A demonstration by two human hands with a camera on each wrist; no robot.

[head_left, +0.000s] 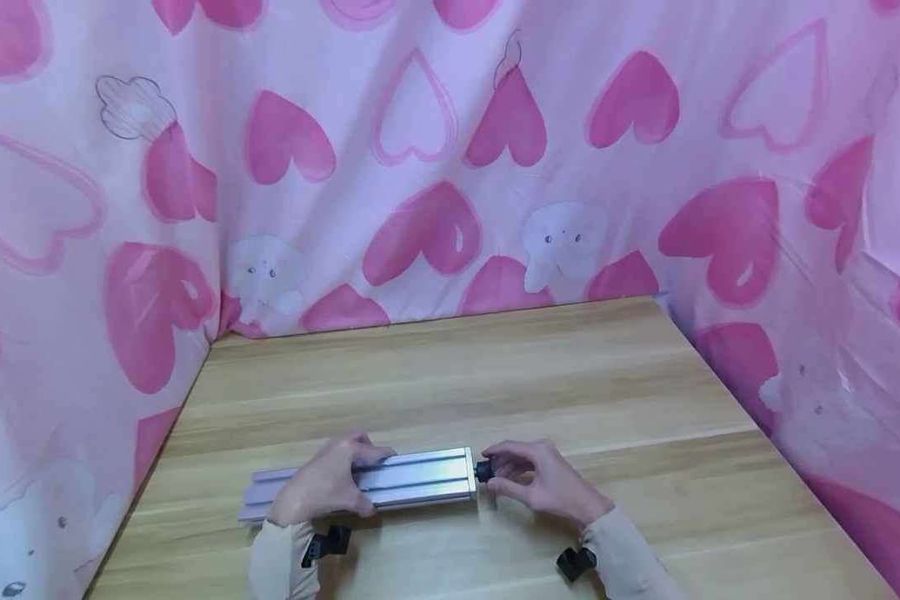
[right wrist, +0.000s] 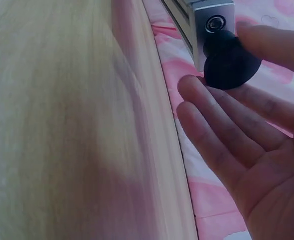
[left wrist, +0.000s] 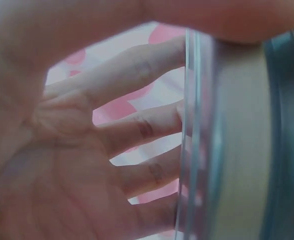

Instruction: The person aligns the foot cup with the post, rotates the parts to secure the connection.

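A silver grooved aluminium rail (head_left: pixel 423 475) lies lengthwise across the near part of the table in the head view. Over its left half, my left hand (head_left: pixel 322 483) grips it, thumb on the near side and fingers on the far side. In the left wrist view the rail (left wrist: pixel 242 140) stands between thumb and fingers. A black knob (right wrist: pixel 232 62) sticks out of the square end plate (right wrist: pixel 221 12) at the right end. My right hand (head_left: pixel 543 483) pinches that knob between thumb and index finger, its other fingers extended below. A round screw (right wrist: pixel 215 23) shows beside the knob.
The wooden table (head_left: pixel 495 367) reaches back to a pink heart-patterned cloth (head_left: pixel 420 167), which also hangs along both sides. Black wrist cameras sit on the left (head_left: pixel 328 544) and right (head_left: pixel 574 563) wrists, near the tabletop.
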